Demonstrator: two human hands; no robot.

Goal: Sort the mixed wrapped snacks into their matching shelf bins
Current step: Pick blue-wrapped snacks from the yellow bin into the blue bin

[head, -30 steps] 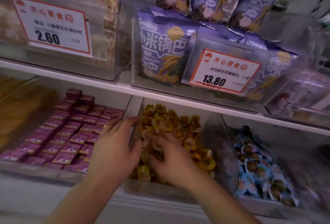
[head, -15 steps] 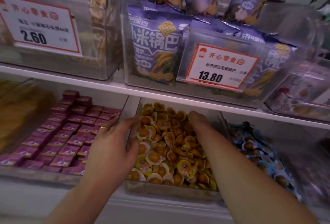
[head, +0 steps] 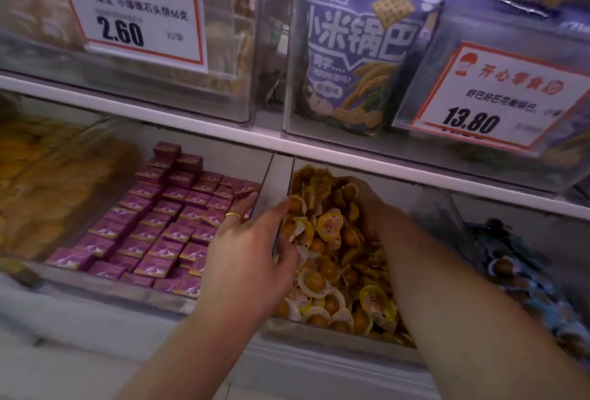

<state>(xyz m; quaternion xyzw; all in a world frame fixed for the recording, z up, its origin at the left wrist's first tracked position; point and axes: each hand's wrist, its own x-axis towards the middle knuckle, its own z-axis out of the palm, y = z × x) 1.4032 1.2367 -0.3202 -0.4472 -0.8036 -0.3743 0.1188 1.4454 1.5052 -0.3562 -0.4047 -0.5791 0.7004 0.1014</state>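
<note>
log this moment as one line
step: sorting | left hand: on divider by yellow snack bin | right hand: deep in yellow snacks | grip: unclear

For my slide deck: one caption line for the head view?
Both hands, left hand and right hand, reach into the bin of yellow wrapped snacks.

Round yellow-wrapped snacks (head: 332, 259) are lying heaped in a clear middle bin (head: 319, 334) on the lower shelf, piled highest toward its back. Just left of that bin, small purple boxed snacks (head: 153, 224) are sitting in flat rows in their own bin. Just right of it, blue-wrapped round snacks (head: 507, 268) are lying loose in a third bin, partly blurred.
</note>
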